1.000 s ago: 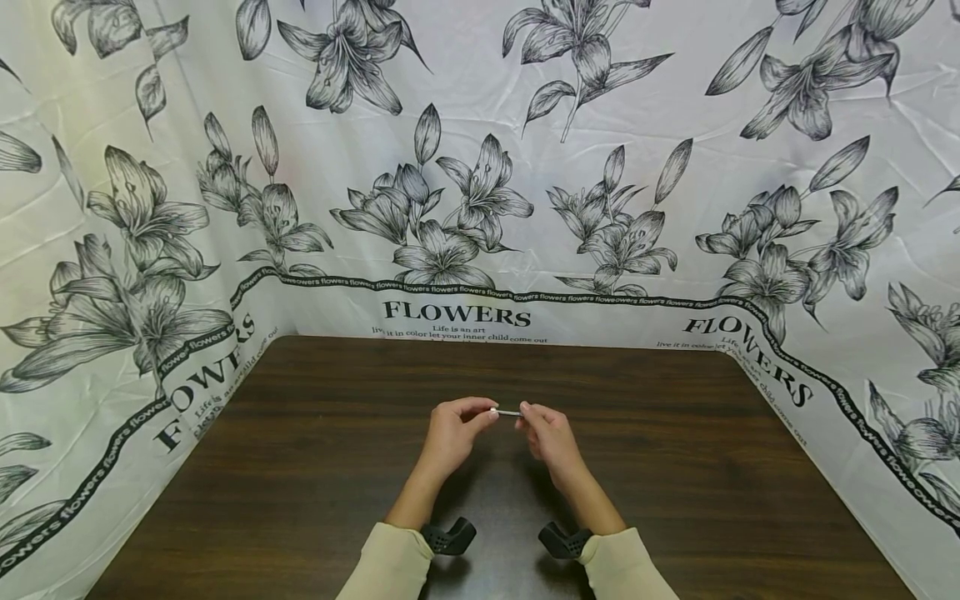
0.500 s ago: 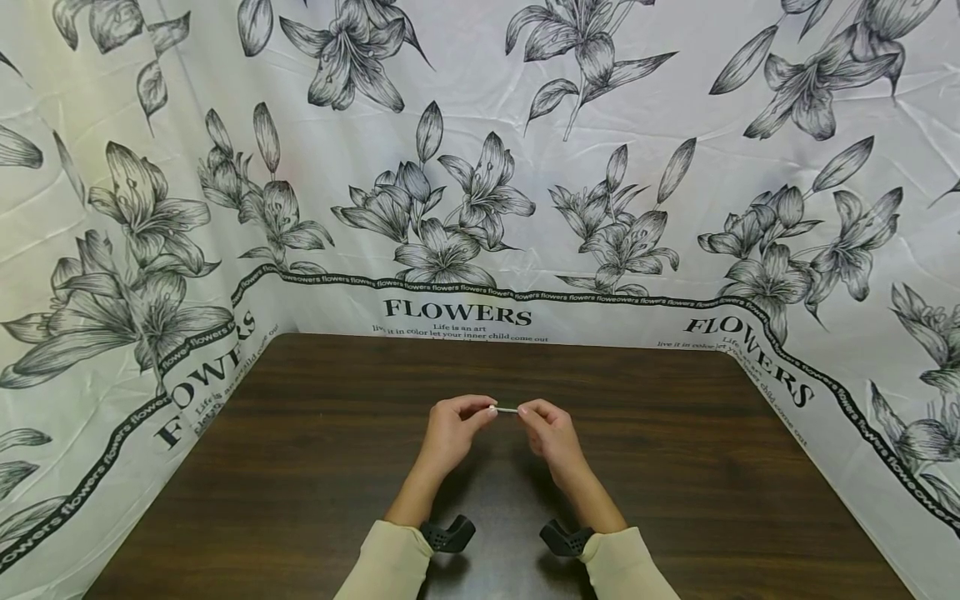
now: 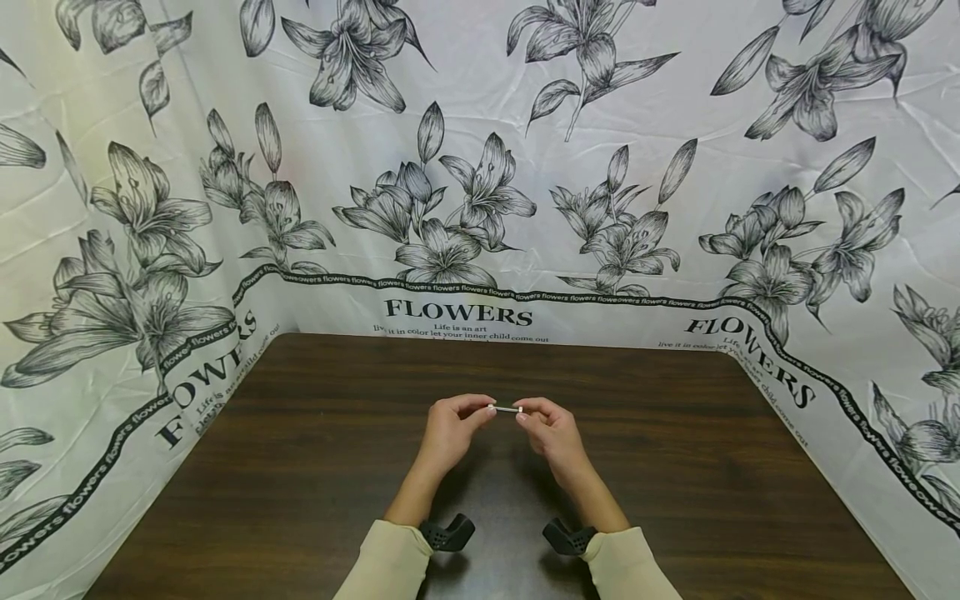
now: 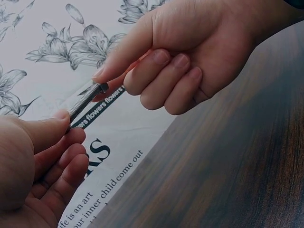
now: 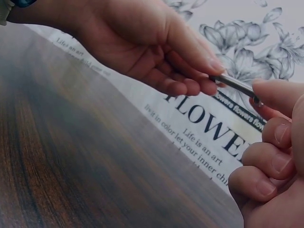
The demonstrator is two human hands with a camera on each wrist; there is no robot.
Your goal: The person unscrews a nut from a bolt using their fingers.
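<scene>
A slim metal bolt (image 3: 506,409) is held level above the table, spanning the gap between both hands. My left hand (image 3: 447,429) pinches one end between thumb and forefinger. At the other end, the thumb and forefinger of my right hand (image 3: 555,433) pinch a wider piece. The left wrist view shows screw thread along the bolt (image 4: 85,103), and the wide dark end at the right fingertips. Whether that end is a head or a nut I cannot tell. In the right wrist view the bolt (image 5: 237,86) slants down toward the right hand, whose other fingers are curled in.
Below the hands spreads a dark wood-grain table (image 3: 337,467). A white cloth (image 3: 615,321) printed with flowers and lettering hangs along its back and sides. Black wrist devices (image 3: 448,534) sit at both sleeve cuffs.
My right fingertips have shifted at their end of the bolt. That end now shows between them, where half a second ago the fingers covered it. The left hand stays nearly still.
</scene>
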